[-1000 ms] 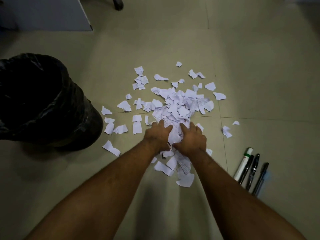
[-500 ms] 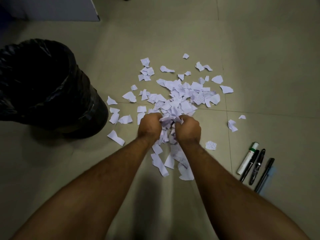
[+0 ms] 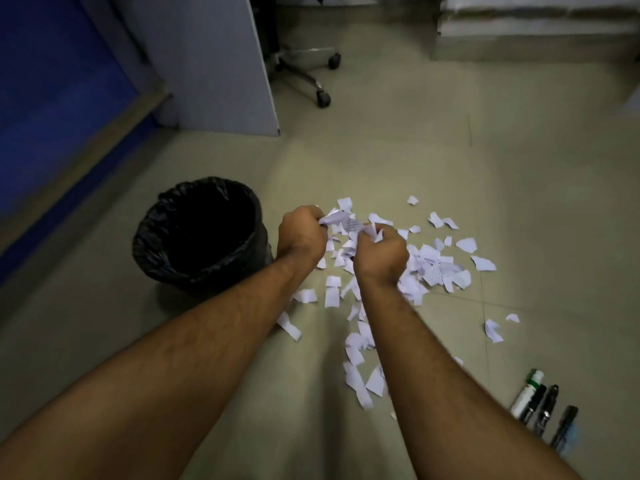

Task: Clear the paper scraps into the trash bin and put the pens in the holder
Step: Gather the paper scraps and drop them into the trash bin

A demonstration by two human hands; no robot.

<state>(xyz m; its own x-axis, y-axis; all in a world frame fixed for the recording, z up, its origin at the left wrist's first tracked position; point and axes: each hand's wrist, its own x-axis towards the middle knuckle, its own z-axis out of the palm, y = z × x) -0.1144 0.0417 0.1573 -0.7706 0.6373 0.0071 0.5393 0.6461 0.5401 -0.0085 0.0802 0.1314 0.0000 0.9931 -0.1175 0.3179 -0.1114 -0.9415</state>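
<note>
A blue wall panel fills the far left, with a grey partition beside it and the wheeled base of an office chair just past that. On the tiled floor stands the trash bin, lined with a black bag and open at the top. Just right of its rim, the left hand is curled tight around a bunch of paper scraps, and the right hand grips the same bunch from the other side (both fists raised above the floor). More scraps lie scattered below and to the right. At the lower right edge, the pens lie side by side on the floor, well apart from the bin.
</note>
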